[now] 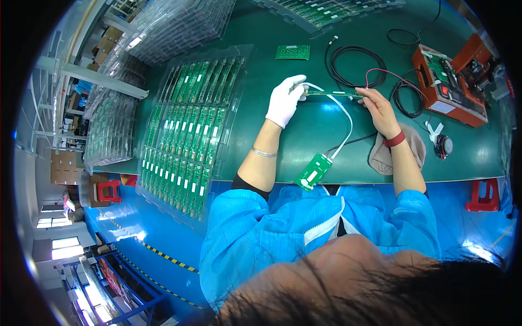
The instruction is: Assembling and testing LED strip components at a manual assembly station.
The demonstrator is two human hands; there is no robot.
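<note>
Between my two hands a narrow green circuit board (338,93) is held edge-on above the table. My left hand (286,100), in a white glove, pinches its left end. The bare fingers of my right hand (379,111) close on its right end. A white ribbon cable (348,122) hangs in a curve from near the board down to a second green circuit board (314,172), which lies at the table's near edge. Beside my right wrist is a crumpled grey-brown cloth (382,155).
To the left, a clear tray (179,136) holds rows of green boards, with stacked trays (111,125) beyond. A small green board (292,52), coiled black cable (356,66), orange test device (443,87) and small round speaker-like part (443,145) lie around. Red stools (482,195) stand below.
</note>
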